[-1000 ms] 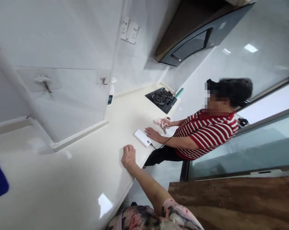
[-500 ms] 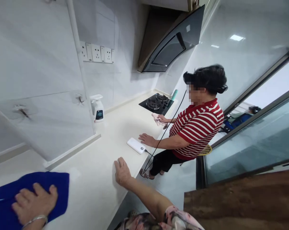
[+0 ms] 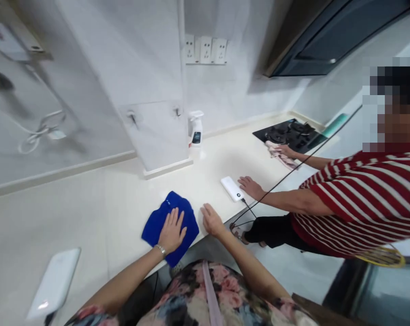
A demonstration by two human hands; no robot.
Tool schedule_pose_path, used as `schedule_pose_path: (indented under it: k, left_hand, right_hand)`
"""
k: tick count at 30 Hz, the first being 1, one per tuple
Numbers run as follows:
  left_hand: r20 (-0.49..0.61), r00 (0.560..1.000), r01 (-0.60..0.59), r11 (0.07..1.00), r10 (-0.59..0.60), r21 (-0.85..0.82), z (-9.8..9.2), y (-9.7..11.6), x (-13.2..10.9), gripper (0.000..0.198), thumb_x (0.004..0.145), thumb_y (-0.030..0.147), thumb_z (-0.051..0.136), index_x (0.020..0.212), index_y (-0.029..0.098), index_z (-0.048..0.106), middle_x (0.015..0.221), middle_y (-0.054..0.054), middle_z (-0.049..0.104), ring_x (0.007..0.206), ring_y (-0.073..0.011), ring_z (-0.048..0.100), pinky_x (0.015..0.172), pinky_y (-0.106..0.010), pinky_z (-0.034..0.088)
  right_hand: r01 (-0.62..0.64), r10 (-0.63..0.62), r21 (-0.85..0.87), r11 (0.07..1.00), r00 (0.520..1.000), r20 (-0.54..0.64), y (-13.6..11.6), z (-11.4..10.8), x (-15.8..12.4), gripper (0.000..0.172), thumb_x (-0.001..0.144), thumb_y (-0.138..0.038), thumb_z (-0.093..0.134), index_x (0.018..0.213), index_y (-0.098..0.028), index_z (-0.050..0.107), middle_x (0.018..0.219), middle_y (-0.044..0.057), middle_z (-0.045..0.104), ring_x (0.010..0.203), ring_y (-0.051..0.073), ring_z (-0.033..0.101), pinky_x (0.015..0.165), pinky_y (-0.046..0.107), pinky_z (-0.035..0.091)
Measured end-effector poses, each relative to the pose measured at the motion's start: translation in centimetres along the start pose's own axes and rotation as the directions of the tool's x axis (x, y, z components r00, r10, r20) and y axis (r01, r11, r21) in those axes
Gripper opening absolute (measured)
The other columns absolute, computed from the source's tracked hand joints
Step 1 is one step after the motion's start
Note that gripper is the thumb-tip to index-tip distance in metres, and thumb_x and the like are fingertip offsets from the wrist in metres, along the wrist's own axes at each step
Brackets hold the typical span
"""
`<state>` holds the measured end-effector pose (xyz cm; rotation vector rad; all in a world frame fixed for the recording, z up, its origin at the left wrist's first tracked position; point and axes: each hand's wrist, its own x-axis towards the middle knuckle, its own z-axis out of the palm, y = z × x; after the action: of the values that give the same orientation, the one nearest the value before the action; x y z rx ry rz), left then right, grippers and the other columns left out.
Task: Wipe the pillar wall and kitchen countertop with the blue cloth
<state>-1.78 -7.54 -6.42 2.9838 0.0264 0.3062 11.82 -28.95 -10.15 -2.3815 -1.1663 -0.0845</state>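
Observation:
My left hand (image 3: 172,231), with a bracelet at the wrist, lies flat with fingers spread on a blue cloth (image 3: 187,222). The cloth is spread on the pale countertop (image 3: 123,199), and one corner hangs past the front edge. Just right of the cloth, my right hand (image 3: 212,219) rests on the counter near its edge, fingers loosely bent and holding nothing. Beyond it lies a white power bank (image 3: 231,188) with a cable plugged in. A second white power bank (image 3: 55,283) is at the lower left.
At right a person in a red striped shirt (image 3: 368,199) has one hand by the power bank and the other on a pink cloth (image 3: 281,156) beside the gas hob (image 3: 289,135). A spray bottle (image 3: 196,131) stands against the wall. A black cable (image 3: 301,165) hangs across.
The view has swung left, bringing the second power bank in. My left hand and the blue cloth are closer to my right hand, which still rests by the counter edge.

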Motion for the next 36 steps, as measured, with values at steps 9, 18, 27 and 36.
schedule_pose_path:
  k: [9,18,27,36]
  left_hand:
    - [0.096,0.995,0.005,1.0,-0.003,-0.024,-0.8,1.6,-0.4,0.063,0.104,0.036,0.041,0.163,0.016,0.032,0.171,-0.018,0.017,0.16,-0.0314,0.014,0.129,-0.055,0.024]
    - [0.12,0.988,0.11,0.991,-0.101,-0.078,0.8,1.1,9.3,0.061,0.105,0.036,0.041,0.163,0.019,0.034,0.172,-0.016,0.019,0.16,-0.0296,0.016,0.131,-0.051,0.02]
    - [0.134,0.989,0.088,0.986,-0.069,-0.142,2.6,-1.9,21.1,0.061,0.103,0.039,0.04,0.161,0.02,0.039,0.172,-0.013,0.023,0.159,-0.0296,0.018,0.131,-0.051,0.017]
    - [0.168,0.985,0.074,0.977,-0.04,-0.201,4.2,-3.5,29.1,0.063,0.103,0.042,0.036,0.162,0.022,0.034,0.17,-0.01,0.03,0.155,-0.0275,0.03,0.127,-0.05,0.023]
  right_hand:
    - [0.006,-0.001,0.048,0.999,0.995,-0.102,0.8,-0.3,-1.6,0.062,0.087,-0.011,0.046,0.148,-0.01,0.05,0.15,0.018,0.053,0.145,0.027,0.043,0.121,0.047,0.043]
    - [-0.067,0.066,-0.001,0.998,0.988,-0.143,-1.6,-0.1,-1.8,0.068,0.082,-0.007,0.044,0.15,-0.004,0.045,0.151,0.022,0.049,0.147,0.033,0.037,0.118,0.054,0.042]
    - [-0.036,0.034,-0.017,0.999,0.992,-0.122,-1.5,-0.5,-1.7,0.072,0.083,-0.015,0.046,0.153,-0.003,0.04,0.152,0.024,0.046,0.147,0.036,0.036,0.116,0.057,0.044]
    - [-0.084,0.084,0.002,0.996,0.996,-0.035,-1.5,-0.9,-1.5,0.081,0.077,-0.017,0.051,0.155,-0.004,0.037,0.155,0.023,0.044,0.15,0.037,0.033,0.119,0.06,0.04]
